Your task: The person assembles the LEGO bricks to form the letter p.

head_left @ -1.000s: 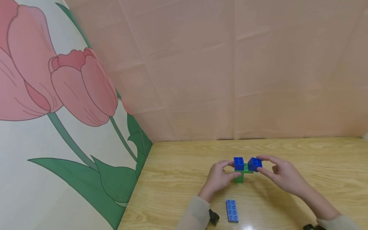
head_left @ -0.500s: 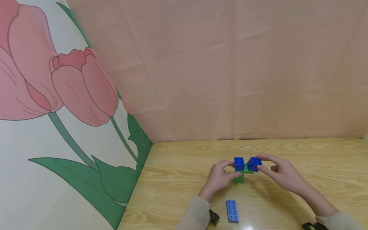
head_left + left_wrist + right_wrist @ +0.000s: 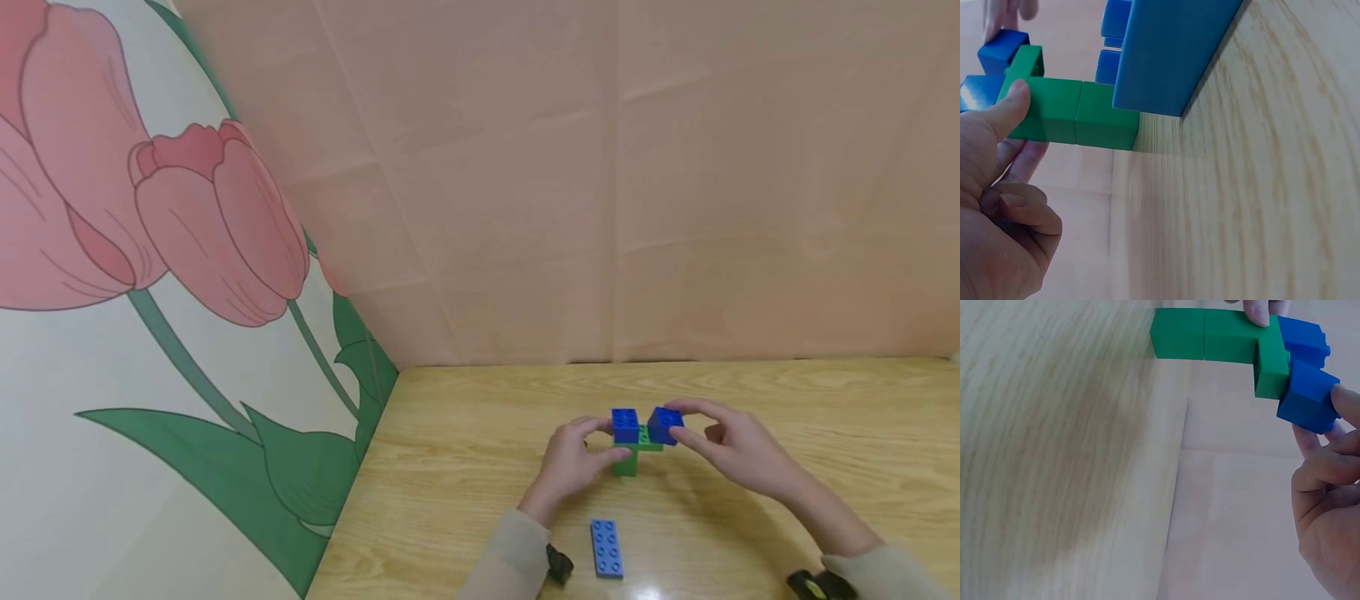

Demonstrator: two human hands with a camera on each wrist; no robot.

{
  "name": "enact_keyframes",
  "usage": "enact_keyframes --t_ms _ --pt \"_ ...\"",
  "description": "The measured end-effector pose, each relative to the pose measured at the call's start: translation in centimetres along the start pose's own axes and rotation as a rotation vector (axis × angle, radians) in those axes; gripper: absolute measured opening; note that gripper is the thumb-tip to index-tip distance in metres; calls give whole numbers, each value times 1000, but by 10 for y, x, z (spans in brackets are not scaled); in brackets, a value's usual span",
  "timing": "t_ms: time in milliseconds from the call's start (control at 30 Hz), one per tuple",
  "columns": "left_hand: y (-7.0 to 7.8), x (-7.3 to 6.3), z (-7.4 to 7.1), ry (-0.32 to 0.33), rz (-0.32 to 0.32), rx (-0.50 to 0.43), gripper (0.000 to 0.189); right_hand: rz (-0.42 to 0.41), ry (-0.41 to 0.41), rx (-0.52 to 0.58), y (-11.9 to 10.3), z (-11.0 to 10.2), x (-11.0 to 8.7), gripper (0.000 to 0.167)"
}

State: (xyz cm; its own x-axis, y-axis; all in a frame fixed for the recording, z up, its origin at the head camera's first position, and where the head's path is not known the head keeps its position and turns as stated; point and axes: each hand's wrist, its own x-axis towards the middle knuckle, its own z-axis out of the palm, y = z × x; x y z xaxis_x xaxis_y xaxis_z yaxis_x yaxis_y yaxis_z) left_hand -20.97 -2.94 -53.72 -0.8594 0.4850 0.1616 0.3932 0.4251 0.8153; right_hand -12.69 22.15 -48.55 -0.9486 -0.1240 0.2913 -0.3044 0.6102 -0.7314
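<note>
My left hand (image 3: 570, 462) grips the upper part of a small toy-brick tower, thumb on the near side. The tower has a column of two green bricks (image 3: 1079, 112), topped by a flatter green brick (image 3: 1271, 375) that juts to the right. On its left end sits a dark blue brick (image 3: 625, 425). A second dark blue brick (image 3: 665, 425) is pinched between thumb and forefinger of my right hand (image 3: 738, 446). It leans, tilted, over the green brick's right end; in the right wrist view its lower edge meets that end.
A lighter blue long brick (image 3: 607, 548) with two rows of studs lies on the wooden table (image 3: 450, 475), nearer to me than the tower. A pinkish sheet (image 3: 525, 208) hangs behind the table. A wall with painted tulips (image 3: 217, 225) stands at the left.
Both hands keep their hold and barely move. The tilted blue brick shifts only very slightly between the fingers of my right hand.
</note>
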Motion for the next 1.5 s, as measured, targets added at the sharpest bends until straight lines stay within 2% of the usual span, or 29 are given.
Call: enact_keyframes --t_ms 500,667,1200,1500 --pt "0 -2 -1 -14 13 23 36 -85 -7 -172 -16 -6 8 30" --pt "0 2 -1 -8 7 27 37 -119 -20 -202 -16 -7 13 29" --pt "-1 10 2 10 -14 37 38 -145 -32 -238 -9 -11 22 29" --pt "-2 14 4 16 -21 33 37 -125 5 -206 -1 -7 23 34"
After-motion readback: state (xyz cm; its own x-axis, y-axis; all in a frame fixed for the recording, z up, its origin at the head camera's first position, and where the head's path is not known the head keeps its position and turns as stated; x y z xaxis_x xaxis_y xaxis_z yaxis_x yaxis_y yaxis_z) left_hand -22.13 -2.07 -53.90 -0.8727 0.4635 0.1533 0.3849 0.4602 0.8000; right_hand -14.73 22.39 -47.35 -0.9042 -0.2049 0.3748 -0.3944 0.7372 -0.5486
